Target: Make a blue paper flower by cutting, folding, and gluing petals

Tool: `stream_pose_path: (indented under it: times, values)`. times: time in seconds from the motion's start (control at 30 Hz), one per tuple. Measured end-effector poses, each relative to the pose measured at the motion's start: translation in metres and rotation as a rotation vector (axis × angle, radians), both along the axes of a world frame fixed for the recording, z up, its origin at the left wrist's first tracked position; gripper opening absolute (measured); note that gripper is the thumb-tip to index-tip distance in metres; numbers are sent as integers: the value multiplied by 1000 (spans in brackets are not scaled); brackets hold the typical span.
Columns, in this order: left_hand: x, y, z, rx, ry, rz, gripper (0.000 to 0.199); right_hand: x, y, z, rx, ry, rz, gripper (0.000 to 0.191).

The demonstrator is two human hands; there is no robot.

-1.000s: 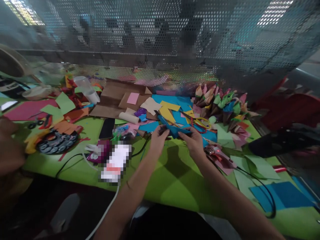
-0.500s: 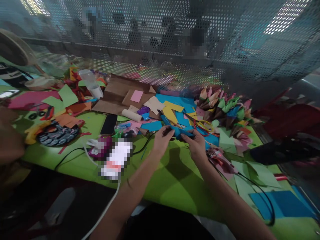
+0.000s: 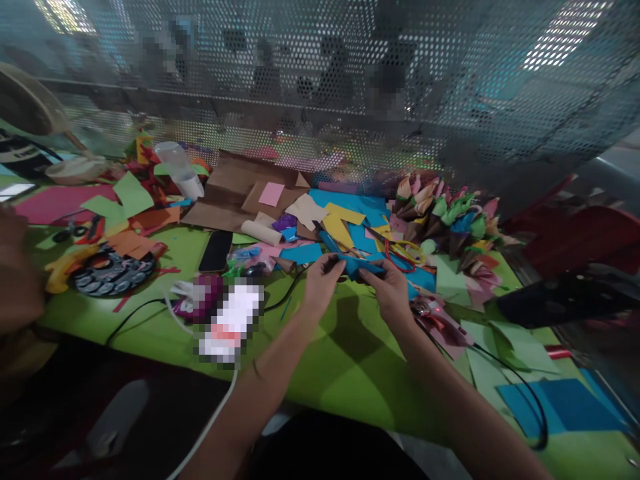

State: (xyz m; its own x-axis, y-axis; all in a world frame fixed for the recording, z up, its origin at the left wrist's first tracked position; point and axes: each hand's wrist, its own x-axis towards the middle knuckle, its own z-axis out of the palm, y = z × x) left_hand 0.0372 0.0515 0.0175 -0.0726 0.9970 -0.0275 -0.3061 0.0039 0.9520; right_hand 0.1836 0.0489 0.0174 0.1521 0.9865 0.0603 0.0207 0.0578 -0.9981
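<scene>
Between my two hands, above the green tabletop [image 3: 345, 373], is a folded piece of blue paper [image 3: 354, 265]. My left hand [image 3: 324, 275] pinches its left end between thumb and fingers. At the other end my right hand [image 3: 387, 283] grips the paper, thumb on the near side. My fingers cover part of its folds. Just beyond lie yellow-handled scissors [image 3: 411, 252], yellow paper strips [image 3: 340, 230] and a blue sheet [image 3: 360, 203]. A pink glue gun [image 3: 445, 312] with a small red light rests right of my right hand.
Folded paper flowers [image 3: 455, 213] crowd the back right. A lit phone [image 3: 233, 320] with a white cable, a dark phone [image 3: 216, 251] and a black round tray [image 3: 113, 270] stand left. Brown paper [image 3: 235, 183] lies before the perforated metal screen [image 3: 300, 93]. Another person's arm [image 3: 17, 273] is far left.
The blue paper's left end sits a little lower and looks more folded in. Both hands stay in nearly the same place; the whole view has shifted slightly.
</scene>
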Motion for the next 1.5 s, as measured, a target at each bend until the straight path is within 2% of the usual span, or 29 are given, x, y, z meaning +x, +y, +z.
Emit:
stream_pose_path:
  times: [0.13, 0.3, 0.47, 0.57, 0.73, 0.93, 1.1, 1.17, 1.3, 1.37, 1.43, 1.5]
  values:
    - [-1, 3, 1, 2, -24, 50, 35, -3, 2, -1, 17, 76, -33, 44]
    - [-2, 3, 10, -5, -97, 109, 41, -5, 4, 5, 34, 165, -130, 53]
    - [-1, 1, 14, -16, -94, 113, 42, -5, 3, 11, -5, 174, -47, 49]
    - [-1, 1, 14, -22, -95, 117, 43, -5, 3, 11, 5, 162, -27, 41]
    - [-3, 1, 15, -29, -83, 101, 43, -4, 4, 10, 32, 186, -10, 39]
    - [-5, 3, 13, -53, -8, -42, 43, -4, 3, 16, 34, 200, -2, 39]
    - [-18, 10, 11, -94, 100, -180, 40, 2, 3, 24, 2, 169, 42, 35]
    - [-25, 12, 14, -25, 222, -240, 38, 8, 4, 28, -25, 110, 100, 34]
    - [-29, 9, 18, 262, 561, -364, 25, 17, 5, 32, -72, -33, 233, 32]
    - [-25, 7, 16, 282, 658, -453, 19, 17, 5, 32, -72, -69, 266, 33]
    - [-20, 5, 13, 229, 637, -483, 24, 15, 5, 33, -44, -53, 244, 36]
    - [-15, 3, 10, 160, 538, -427, 28, 13, 4, 34, -17, -3, 211, 41]
